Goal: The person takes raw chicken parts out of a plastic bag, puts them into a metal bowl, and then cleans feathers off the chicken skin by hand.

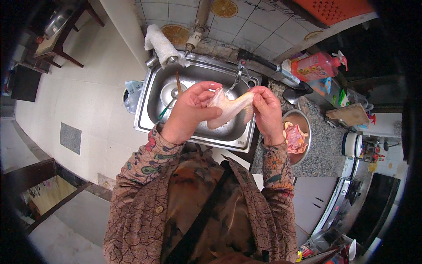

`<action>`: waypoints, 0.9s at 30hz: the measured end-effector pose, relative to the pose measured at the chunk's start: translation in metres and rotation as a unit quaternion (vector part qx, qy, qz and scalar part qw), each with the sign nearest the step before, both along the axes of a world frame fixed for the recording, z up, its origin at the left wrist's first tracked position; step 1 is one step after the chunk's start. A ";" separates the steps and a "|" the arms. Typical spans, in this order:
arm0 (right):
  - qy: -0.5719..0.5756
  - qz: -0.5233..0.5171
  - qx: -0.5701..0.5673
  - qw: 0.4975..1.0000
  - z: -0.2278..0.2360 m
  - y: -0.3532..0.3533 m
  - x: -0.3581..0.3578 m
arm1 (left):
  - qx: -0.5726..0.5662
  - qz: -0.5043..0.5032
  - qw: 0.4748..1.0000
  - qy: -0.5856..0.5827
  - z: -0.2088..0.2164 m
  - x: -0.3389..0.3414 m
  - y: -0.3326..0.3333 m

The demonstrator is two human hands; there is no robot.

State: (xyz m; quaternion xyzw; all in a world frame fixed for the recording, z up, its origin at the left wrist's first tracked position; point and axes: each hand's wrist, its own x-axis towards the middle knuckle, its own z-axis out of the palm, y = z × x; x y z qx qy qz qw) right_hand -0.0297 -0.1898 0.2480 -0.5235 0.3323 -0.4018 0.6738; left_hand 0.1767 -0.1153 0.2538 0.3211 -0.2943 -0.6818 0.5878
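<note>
Between my two hands a raw chicken wing (231, 108), pale with a yellowish edge, is stretched out above the sink. My left hand (193, 108) is closed on its left end, thumb on the near side. The fingertips of my right hand (268, 110) pinch the other end. Below is a stainless steel sink (149, 103). A metal faucet (239, 75) at the back stands just beyond the wing. In the sink's left part sit a round dish (169, 94), a brown chopstick (178, 79) and a green-handled utensil (165, 112).
To the right, a metal bowl (309, 132) holding raw chicken pieces (295, 138) stands on the speckled counter (325, 152). A white towel (160, 46) hangs over the pipe behind the sink. A red pump bottle (314, 66) and a black ladle (290, 95) are at the back right.
</note>
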 end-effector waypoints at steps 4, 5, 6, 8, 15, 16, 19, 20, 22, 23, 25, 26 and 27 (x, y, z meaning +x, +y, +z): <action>0.079 0.019 -0.048 0.996 0.009 -0.001 -0.004 | 0.009 0.022 0.999 -0.036 0.007 -0.001 0.002; 0.095 0.019 -0.059 0.994 0.014 0.000 -0.002 | 0.007 0.023 0.999 -0.040 0.008 -0.001 0.002; 0.111 0.018 -0.070 0.991 0.021 0.001 0.002 | 0.005 0.024 0.999 -0.044 0.008 -0.001 0.002; 0.153 0.014 -0.137 0.979 0.033 0.001 0.007 | -0.007 0.032 0.998 -0.061 0.010 -0.002 0.003; 0.271 0.055 -0.340 0.899 0.062 0.009 0.025 | -0.045 0.044 0.992 -0.114 0.016 -0.007 0.004; 0.276 0.073 -0.324 0.902 0.063 0.011 0.026 | -0.051 0.045 0.991 -0.115 0.016 -0.008 0.004; 0.273 0.085 -0.340 0.896 0.065 0.011 0.029 | -0.049 0.026 0.984 -0.170 0.020 -0.007 0.005; 0.276 0.089 -0.334 0.897 0.066 0.012 0.030 | -0.052 0.027 0.984 -0.167 0.021 -0.007 0.005; 0.284 0.091 -0.331 0.895 0.067 0.012 0.029 | -0.057 0.028 0.985 -0.163 0.022 -0.007 0.006; 0.287 0.092 -0.329 0.895 0.067 0.013 0.028 | -0.061 0.025 0.983 -0.170 0.022 -0.007 0.006; 0.283 0.082 -0.338 0.894 0.065 0.012 0.028 | -0.070 0.017 0.980 -0.184 0.022 -0.007 0.006; 0.281 0.077 -0.342 0.893 0.065 0.012 0.028 | -0.072 0.018 0.979 -0.190 0.022 -0.007 0.006; 0.291 0.074 -0.340 0.891 0.066 0.012 0.028 | -0.075 0.019 0.978 -0.196 0.022 -0.008 0.006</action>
